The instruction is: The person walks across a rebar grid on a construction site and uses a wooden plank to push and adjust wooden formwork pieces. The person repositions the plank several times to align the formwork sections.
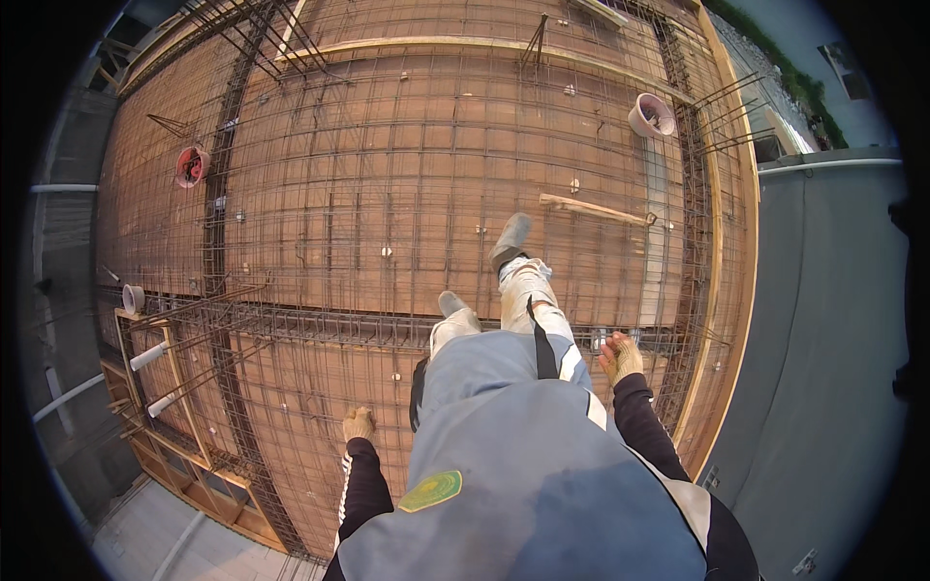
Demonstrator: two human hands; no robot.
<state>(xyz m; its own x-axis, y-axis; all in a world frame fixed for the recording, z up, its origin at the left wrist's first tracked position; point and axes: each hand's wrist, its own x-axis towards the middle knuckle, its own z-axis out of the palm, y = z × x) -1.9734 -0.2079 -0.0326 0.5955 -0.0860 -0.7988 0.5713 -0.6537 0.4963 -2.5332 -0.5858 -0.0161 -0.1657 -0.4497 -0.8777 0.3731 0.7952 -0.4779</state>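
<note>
My left hand (358, 423) hangs beside my left hip, its fingers curled in, and nothing shows in it. On the other side my right hand (621, 356) is held out from the body, fingers bent but apart, with nothing seen between them. Both stand over a rebar mesh (387, 194) of thin crossing bars laid above brown formwork boards (320, 387). My legs are in mid-stride, the right boot (511, 240) ahead of the left boot (450, 303). Neither hand is seen touching the bars.
A loose wooden strip (591, 206) lies ahead to the right. A pale bucket (651, 116) and a red bucket (192, 168) rest farther out. Upright bars (538, 44) stick up. A timber edge (741, 242) bounds the right; a framed opening (145, 358) with white pipes lies left.
</note>
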